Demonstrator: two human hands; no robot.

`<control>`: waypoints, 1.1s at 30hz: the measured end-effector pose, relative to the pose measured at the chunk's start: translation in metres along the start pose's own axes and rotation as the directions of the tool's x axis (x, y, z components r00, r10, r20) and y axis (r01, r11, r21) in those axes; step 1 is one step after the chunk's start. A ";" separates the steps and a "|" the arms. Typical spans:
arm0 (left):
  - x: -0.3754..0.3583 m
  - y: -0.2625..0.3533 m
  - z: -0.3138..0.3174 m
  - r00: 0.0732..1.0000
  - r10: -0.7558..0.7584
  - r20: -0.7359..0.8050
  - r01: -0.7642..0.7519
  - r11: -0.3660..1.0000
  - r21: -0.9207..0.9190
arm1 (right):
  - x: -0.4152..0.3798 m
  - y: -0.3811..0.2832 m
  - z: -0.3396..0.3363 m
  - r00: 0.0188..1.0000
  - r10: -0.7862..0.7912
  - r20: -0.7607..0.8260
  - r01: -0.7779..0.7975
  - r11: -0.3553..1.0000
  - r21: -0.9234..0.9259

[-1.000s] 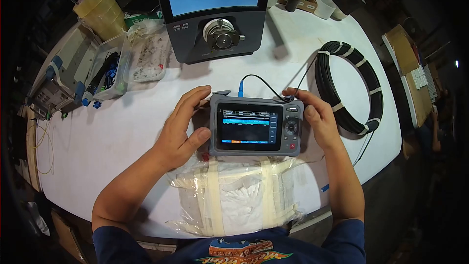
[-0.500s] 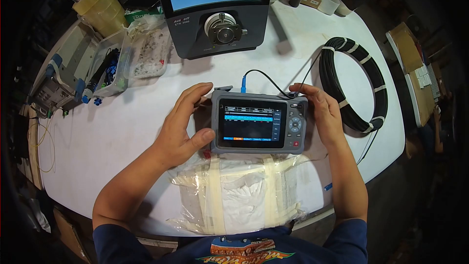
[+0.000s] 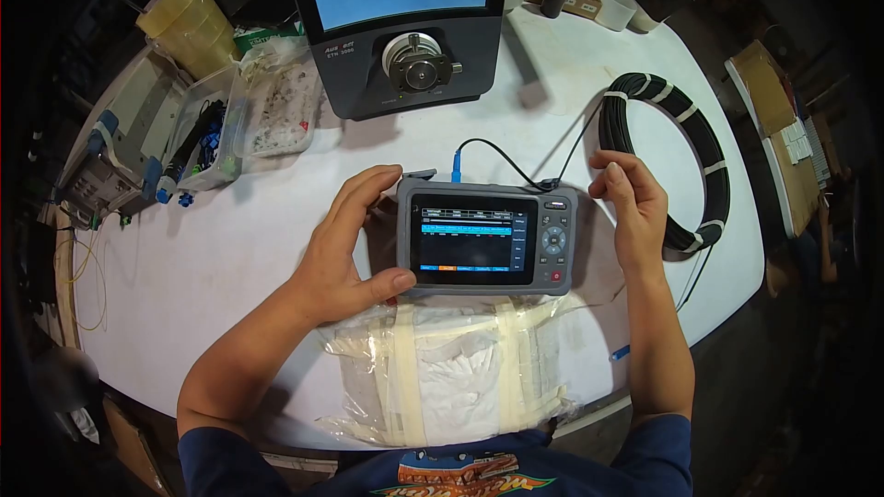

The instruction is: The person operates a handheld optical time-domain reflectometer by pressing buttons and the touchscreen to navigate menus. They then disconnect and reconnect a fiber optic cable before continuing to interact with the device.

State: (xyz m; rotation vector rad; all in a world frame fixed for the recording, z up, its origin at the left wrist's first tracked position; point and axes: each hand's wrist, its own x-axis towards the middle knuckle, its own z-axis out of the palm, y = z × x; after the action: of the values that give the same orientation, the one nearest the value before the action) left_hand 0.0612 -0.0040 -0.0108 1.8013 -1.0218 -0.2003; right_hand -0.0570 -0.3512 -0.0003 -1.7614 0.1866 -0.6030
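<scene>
A grey handheld fiber tester (OTDR) (image 3: 488, 239) with a lit screen leans at a slight tilt against a plastic-wrapped bundle (image 3: 456, 373). My left hand (image 3: 345, 258) grips its left side, thumb at the lower corner and fingers by the upper one. A blue connector (image 3: 456, 167) plugs into its top edge. From there a black cable (image 3: 502, 149) loops to the tester's upper right corner and on toward a black cable coil (image 3: 709, 138). Raised just right of the tester, apart from it, my right hand (image 3: 635, 207) is empty, its fingers loosely bent.
At the back stands a grey machine with a screen (image 3: 405, 64). Plastic boxes with connectors (image 3: 207, 138) and small bits (image 3: 281, 110), tape rolls (image 3: 189, 18) and a grey-blue device (image 3: 110, 161) occupy the left. A small blue piece (image 3: 621, 352) lies near my right forearm.
My right hand has come off the tester's right edge and moved a little to the right, fingers curling. My left hand stays at the tester's left side. The view has shifted slightly.
</scene>
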 end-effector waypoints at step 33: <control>-0.005 0.009 -0.003 0.913 0.396 -0.103 -0.356 0.892 0.278 | -0.008 -0.006 0.003 0.951 -0.298 0.082 0.307 0.939 -0.154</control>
State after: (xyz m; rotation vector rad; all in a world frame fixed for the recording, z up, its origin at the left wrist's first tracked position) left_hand 0.0546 0.0010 -0.0032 1.7670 -1.3040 0.3227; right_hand -0.0635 -0.3432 0.0019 -1.9844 -0.0805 -0.7743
